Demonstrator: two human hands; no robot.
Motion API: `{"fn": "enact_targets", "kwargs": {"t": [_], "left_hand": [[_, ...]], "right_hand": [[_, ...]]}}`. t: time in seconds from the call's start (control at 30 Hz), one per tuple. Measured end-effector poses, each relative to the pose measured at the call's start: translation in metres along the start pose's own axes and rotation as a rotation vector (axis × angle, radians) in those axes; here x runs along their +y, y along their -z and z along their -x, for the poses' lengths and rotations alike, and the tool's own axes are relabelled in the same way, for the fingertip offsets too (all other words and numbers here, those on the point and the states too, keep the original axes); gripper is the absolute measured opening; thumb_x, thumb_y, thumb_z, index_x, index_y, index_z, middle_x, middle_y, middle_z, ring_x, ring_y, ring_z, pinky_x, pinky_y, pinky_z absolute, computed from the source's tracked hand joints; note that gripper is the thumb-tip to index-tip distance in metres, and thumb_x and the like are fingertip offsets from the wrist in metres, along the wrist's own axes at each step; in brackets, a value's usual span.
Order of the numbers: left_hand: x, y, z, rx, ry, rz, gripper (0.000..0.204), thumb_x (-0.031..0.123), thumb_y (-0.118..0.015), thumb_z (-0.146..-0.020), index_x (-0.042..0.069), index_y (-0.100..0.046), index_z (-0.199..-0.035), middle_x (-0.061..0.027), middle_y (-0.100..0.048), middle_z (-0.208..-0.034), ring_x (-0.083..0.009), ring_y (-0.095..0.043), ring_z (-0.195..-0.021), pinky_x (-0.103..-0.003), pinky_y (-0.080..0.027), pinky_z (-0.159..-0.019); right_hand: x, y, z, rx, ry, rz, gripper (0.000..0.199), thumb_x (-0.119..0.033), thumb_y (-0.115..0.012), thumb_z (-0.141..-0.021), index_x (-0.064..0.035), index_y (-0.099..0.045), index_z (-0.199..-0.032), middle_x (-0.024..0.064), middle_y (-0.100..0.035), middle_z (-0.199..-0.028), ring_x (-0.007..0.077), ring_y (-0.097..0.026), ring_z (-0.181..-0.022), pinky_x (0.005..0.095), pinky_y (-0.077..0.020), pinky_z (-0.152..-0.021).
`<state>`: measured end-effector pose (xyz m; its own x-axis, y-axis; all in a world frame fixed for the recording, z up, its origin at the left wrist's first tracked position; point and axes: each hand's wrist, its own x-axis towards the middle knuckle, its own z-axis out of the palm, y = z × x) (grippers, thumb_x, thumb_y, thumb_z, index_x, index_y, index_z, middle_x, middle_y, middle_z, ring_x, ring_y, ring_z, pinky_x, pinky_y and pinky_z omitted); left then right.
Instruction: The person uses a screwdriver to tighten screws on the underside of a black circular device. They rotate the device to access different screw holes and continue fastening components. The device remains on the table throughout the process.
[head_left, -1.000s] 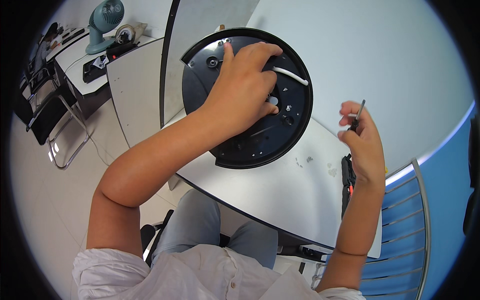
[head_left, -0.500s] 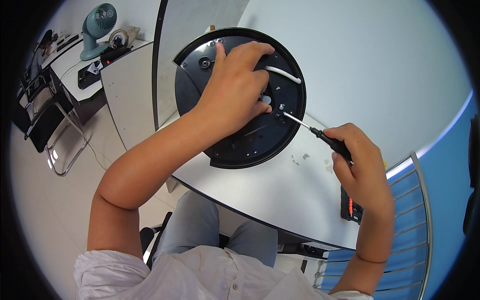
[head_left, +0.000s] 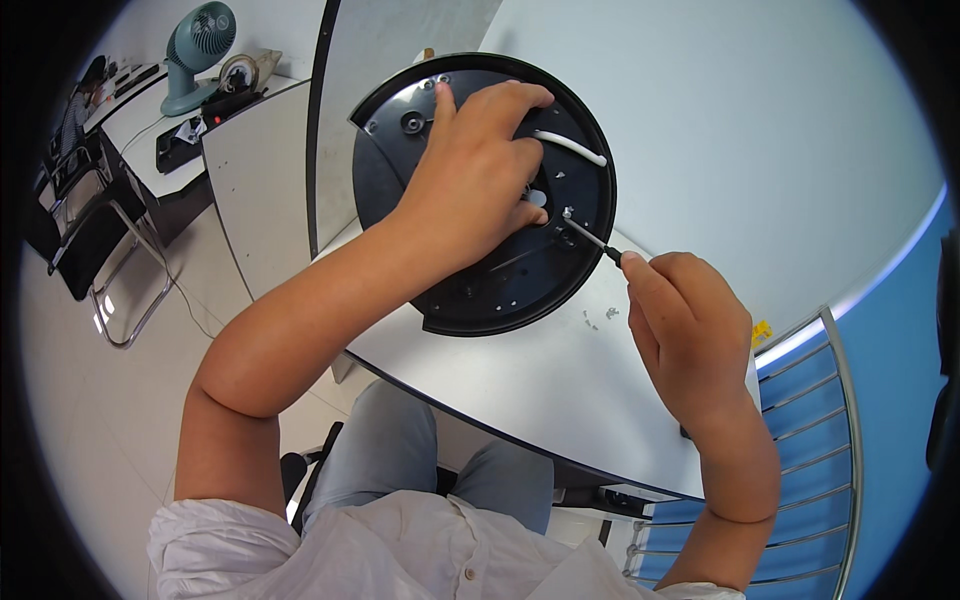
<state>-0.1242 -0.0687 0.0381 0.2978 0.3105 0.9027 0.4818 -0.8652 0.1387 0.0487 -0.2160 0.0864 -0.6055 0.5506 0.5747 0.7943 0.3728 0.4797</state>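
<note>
A black round base (head_left: 490,285) with a raised rim and a notched left side stands in front of me, over the white table. My left hand (head_left: 475,160) is spread across its face and grips it, thumb and forefinger bent at the central hole; what lies under the palm is hidden. My right hand (head_left: 690,325) is closed around the black handle of a screwdriver (head_left: 592,238). The tip of its metal shaft meets a small silver screw (head_left: 567,212) right of the hole. A white tube-like strip (head_left: 570,148) runs across the base's upper right.
Small loose screws (head_left: 602,318) lie on the white table (head_left: 560,390), right of the base. A yellow object (head_left: 762,332) sits by the metal rack (head_left: 810,400) at right. Off to the left are a green fan (head_left: 195,55) on a desk and a folding chair (head_left: 100,245).
My right hand has moved left and up with the screwdriver, bringing its tip onto the screw. The left hand keeps its grip; the base sits nearly the same.
</note>
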Motion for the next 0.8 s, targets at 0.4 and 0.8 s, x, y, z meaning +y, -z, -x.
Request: {"fn": "enact_targets", "kwargs": {"t": [0.4, 0.8], "left_hand": [[-0.0004, -0.0005, 0.0005, 0.001, 0.003, 0.005, 0.032, 0.010, -0.085, -0.059, 0.004, -0.056, -0.072, -0.0102, -0.047, -0.134, -0.0319, -0.042, -0.128, -0.067, -0.023, -0.108], [-0.0003, 0.0005, 0.0013, 0.004, 0.001, 0.011, 0.033, 0.010, -0.085, -0.059, 0.005, -0.056, -0.072, -0.0099, -0.047, -0.134, -0.0318, -0.042, -0.128, -0.068, -0.023, -0.108]], "right_hand": [[-0.0025, -0.0028, -0.0004, -0.018, -0.015, 0.044, 0.030, 0.000, -0.067, -0.071, -0.0011, -0.064, -0.101, 0.0045, -0.044, -0.073, 0.0178, -0.050, -0.063, 0.0277, -0.0403, -0.049], [-0.0040, -0.0016, -0.0010, -0.032, -0.012, 0.031, 0.029, 0.002, -0.066, -0.071, 0.0005, -0.063, -0.100, 0.0046, -0.042, -0.072, 0.0173, -0.048, -0.061, 0.0278, -0.0379, -0.046]]}}
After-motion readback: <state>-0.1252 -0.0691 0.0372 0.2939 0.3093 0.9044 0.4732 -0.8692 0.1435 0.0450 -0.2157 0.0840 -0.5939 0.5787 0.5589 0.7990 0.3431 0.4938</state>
